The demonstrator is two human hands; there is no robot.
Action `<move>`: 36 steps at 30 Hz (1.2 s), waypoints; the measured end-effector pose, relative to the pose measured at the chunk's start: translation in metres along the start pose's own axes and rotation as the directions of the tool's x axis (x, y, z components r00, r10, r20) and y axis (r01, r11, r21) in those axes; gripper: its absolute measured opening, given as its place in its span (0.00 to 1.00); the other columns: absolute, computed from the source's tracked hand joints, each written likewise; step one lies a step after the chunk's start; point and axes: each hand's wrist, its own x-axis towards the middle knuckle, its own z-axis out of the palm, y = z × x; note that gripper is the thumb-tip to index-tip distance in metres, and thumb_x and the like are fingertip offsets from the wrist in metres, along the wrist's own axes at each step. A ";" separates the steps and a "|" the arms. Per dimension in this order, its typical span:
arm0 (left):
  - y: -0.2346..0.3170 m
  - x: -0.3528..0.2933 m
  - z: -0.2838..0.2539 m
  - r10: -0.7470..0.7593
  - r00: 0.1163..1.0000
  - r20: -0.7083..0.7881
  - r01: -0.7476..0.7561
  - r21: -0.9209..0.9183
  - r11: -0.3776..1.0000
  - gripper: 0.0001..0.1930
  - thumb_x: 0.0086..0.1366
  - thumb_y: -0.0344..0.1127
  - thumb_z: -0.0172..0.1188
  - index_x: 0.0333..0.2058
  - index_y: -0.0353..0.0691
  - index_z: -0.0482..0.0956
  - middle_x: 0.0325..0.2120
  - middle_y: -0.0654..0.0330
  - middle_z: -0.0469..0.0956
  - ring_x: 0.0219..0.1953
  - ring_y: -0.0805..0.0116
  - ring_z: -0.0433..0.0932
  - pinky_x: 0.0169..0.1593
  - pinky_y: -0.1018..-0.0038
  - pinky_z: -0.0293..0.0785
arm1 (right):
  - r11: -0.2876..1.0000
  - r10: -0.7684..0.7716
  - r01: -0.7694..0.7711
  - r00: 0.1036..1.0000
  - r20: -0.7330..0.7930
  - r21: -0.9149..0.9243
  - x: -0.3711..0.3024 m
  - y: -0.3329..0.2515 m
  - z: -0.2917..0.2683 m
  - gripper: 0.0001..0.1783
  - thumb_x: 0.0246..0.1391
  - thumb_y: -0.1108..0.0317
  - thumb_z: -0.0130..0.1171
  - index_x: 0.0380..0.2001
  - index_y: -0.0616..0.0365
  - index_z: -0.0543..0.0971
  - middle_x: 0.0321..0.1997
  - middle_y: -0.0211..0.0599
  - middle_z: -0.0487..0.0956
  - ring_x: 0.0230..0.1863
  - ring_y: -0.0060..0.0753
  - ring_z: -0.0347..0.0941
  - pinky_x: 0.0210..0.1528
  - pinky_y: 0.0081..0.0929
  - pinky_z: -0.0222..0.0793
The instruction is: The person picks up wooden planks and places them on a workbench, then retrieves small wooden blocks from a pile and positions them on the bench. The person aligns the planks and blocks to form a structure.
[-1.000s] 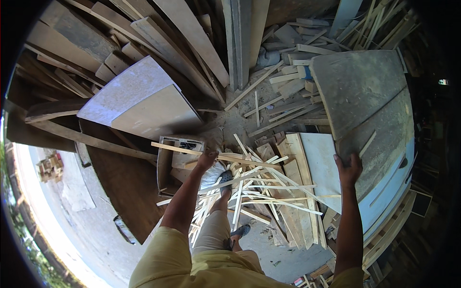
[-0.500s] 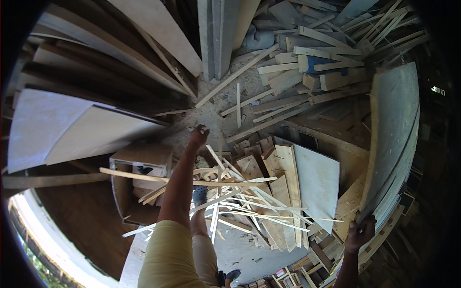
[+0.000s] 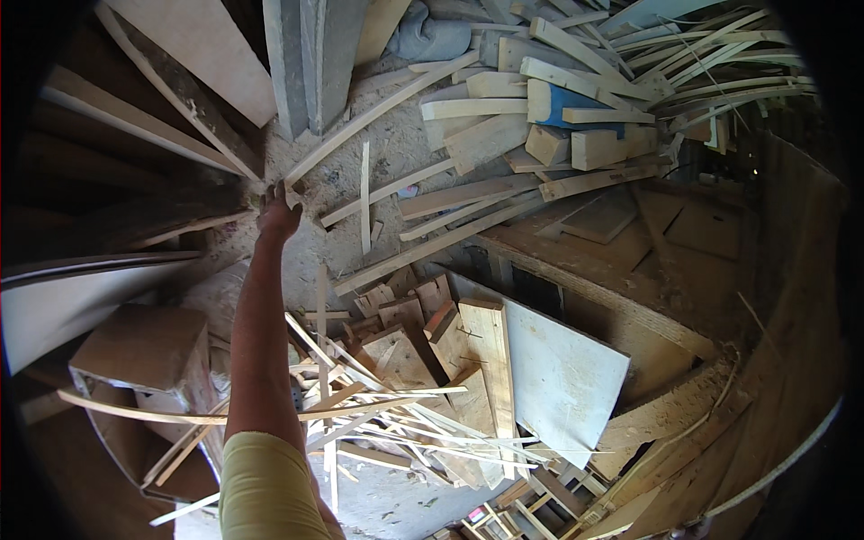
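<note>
My left hand (image 3: 279, 216) reaches out over the dusty floor at the left, fingers stretched and thumb apart. Its fingertips are beside the lower end of a long wooden strip (image 3: 378, 117); whether they touch it I cannot tell. Nothing shows in that hand. At the lower right, a large brown board (image 3: 774, 378) with a pale curved edge fills the rim. Only a small dim patch of what seems to be my right hand (image 3: 691, 531) shows by that edge at the bottom; its fingers are hidden.
Tall boards (image 3: 202, 54) lean at the upper left beside a grey post (image 3: 326, 63). Cut timber (image 3: 486, 144) is heaped at the top. Thin strips (image 3: 423, 414) lie tangled below, near a white panel (image 3: 558, 369) and an open wooden box (image 3: 139, 346).
My left hand has reached farther forward and left, its fingers opening out. The view has shifted right. My right hand, earlier on the edge of upright panels, has dropped almost out of view.
</note>
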 end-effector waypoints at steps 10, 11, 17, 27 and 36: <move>0.038 -0.023 -0.014 -0.234 0.931 0.280 0.231 0.042 0.972 0.25 0.56 0.41 0.56 0.52 0.49 0.60 0.50 0.55 0.66 0.55 0.55 0.63 0.55 0.49 0.57 | 1.000 0.003 -0.003 1.000 -0.025 0.021 0.006 0.005 -0.005 0.34 0.43 0.40 0.60 0.33 0.62 0.66 0.31 0.29 0.65 0.35 0.24 0.60 0.40 0.25 0.56; 0.034 -0.022 -0.018 -0.201 0.947 0.252 0.196 0.046 0.980 0.21 0.57 0.40 0.55 0.49 0.48 0.62 0.46 0.55 0.69 0.53 0.55 0.66 0.54 0.50 0.57 | 1.000 0.004 -0.004 1.000 -0.025 0.025 0.006 0.005 -0.007 0.34 0.43 0.40 0.61 0.34 0.62 0.66 0.31 0.29 0.65 0.35 0.24 0.60 0.40 0.25 0.56; 0.050 -0.056 -0.082 0.073 0.995 0.072 -0.079 0.077 0.994 0.12 0.58 0.38 0.53 0.41 0.46 0.66 0.38 0.53 0.75 0.46 0.53 0.72 0.48 0.54 0.63 | 0.999 0.019 -0.015 0.994 -0.105 0.038 -0.003 -0.003 -0.009 0.34 0.42 0.40 0.61 0.35 0.63 0.66 0.32 0.29 0.65 0.35 0.24 0.60 0.41 0.25 0.55; 0.089 -0.100 -0.267 0.200 0.953 -0.229 -0.131 0.284 0.950 0.10 0.61 0.38 0.48 0.40 0.45 0.68 0.34 0.54 0.75 0.38 0.57 0.75 0.40 0.63 0.69 | 0.996 -0.067 0.071 0.995 0.073 -0.049 0.025 -0.027 -0.009 0.32 0.38 0.40 0.64 0.14 0.53 0.58 0.17 0.30 0.56 0.21 0.31 0.54 0.24 0.30 0.50; 0.123 -0.172 -0.360 0.232 0.963 -0.137 -0.193 0.252 0.948 0.13 0.61 0.41 0.49 0.41 0.41 0.68 0.37 0.52 0.73 0.41 0.56 0.74 0.42 0.61 0.69 | 0.988 -0.151 0.152 0.987 0.052 -0.025 0.031 -0.045 -0.021 0.29 0.35 0.51 0.69 0.14 0.53 0.58 0.16 0.31 0.56 0.18 0.34 0.54 0.21 0.33 0.47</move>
